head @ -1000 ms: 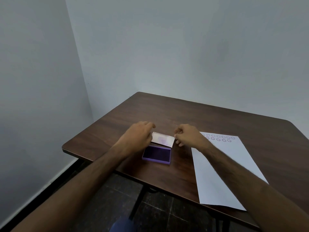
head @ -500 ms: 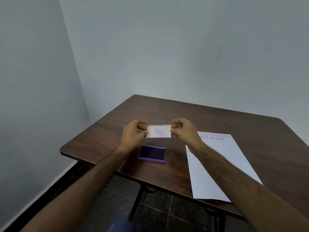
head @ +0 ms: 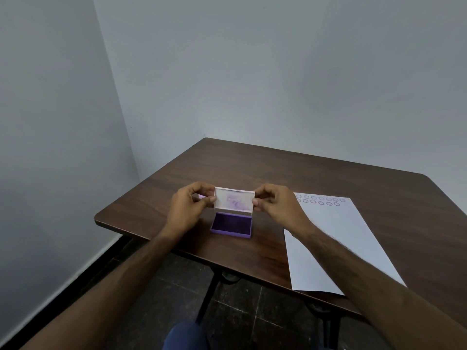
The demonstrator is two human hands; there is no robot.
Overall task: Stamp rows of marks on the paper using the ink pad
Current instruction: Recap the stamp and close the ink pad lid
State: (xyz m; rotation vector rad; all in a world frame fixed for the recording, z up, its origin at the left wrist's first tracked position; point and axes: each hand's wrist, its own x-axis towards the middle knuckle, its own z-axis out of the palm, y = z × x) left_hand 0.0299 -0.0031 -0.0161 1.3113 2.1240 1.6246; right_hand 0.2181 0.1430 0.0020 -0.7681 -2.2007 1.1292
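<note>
A purple ink pad (head: 232,225) lies open on the brown table (head: 278,173). Its white lid (head: 234,202), stained purple inside, stands upright along the pad's far edge. My left hand (head: 188,209) pinches the lid's left end and my right hand (head: 278,207) pinches its right end. A small pink-purple object (head: 201,196) peeks out behind my left fingers; I cannot tell what it is. To the right lies a white paper (head: 336,238) with two rows of purple ring marks (head: 320,200) along its far edge.
The table stands in a corner between two grey walls. Its near-left edge (head: 113,223) is close to the pad. The paper's near corner hangs over the table's front edge. Dark tiled floor and table legs show below.
The lid lay tilted back behind the pad a second ago. Both hands took its ends and raised it, and now hold it upright along the pad's far edge.
</note>
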